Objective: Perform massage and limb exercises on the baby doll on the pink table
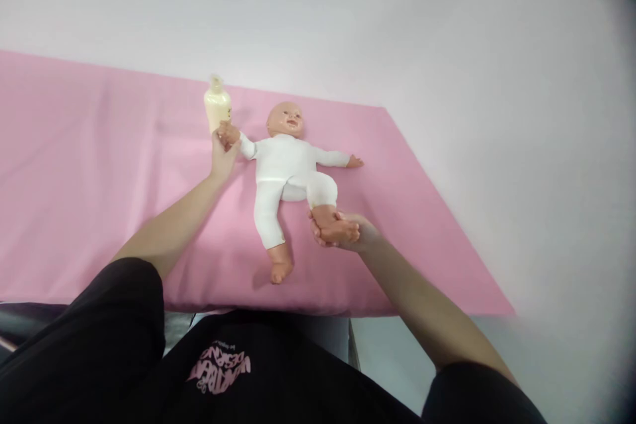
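A baby doll (285,162) in a white body suit lies on its back, its head toward the far edge. My left hand (224,152) is closed around the doll's hand, at the end of the arm on the left, which is raised a little. Under the doll's bent leg on the right, my right hand (355,232) cups the bare foot from below and lifts it. The other leg and the other arm rest on the cover. Just beyond my left hand stands a pale yellow pump bottle (217,106), its lower part partly hidden by the doll's hand.
A smooth pink cover (417,238) lies over the table, with soft creases on the left. Its near edge runs along my body. A white wall (447,46) rises behind and to the right.
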A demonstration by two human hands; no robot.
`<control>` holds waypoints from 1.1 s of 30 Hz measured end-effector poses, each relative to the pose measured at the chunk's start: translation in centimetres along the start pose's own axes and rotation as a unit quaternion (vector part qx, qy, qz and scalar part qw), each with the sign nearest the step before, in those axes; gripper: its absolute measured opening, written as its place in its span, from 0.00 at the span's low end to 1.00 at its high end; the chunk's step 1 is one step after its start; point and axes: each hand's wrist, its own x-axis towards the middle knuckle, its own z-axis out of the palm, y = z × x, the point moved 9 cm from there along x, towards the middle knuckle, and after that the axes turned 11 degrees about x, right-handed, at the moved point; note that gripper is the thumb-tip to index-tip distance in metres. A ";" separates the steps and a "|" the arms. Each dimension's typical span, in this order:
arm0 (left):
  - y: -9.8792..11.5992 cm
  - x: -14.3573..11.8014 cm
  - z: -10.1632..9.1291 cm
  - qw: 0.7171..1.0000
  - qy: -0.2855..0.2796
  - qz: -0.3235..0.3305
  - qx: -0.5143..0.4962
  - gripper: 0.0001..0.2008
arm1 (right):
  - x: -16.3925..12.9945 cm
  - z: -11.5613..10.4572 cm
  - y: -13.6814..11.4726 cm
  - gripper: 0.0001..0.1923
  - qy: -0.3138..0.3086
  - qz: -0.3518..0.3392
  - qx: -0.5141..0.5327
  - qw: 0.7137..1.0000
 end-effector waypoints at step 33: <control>-2.4 0.4 -3.8 0.987 0.108 -0.110 -0.041 0.11 | 2.8 2.7 3.0 0.28 -0.333 0.225 -0.207 0.892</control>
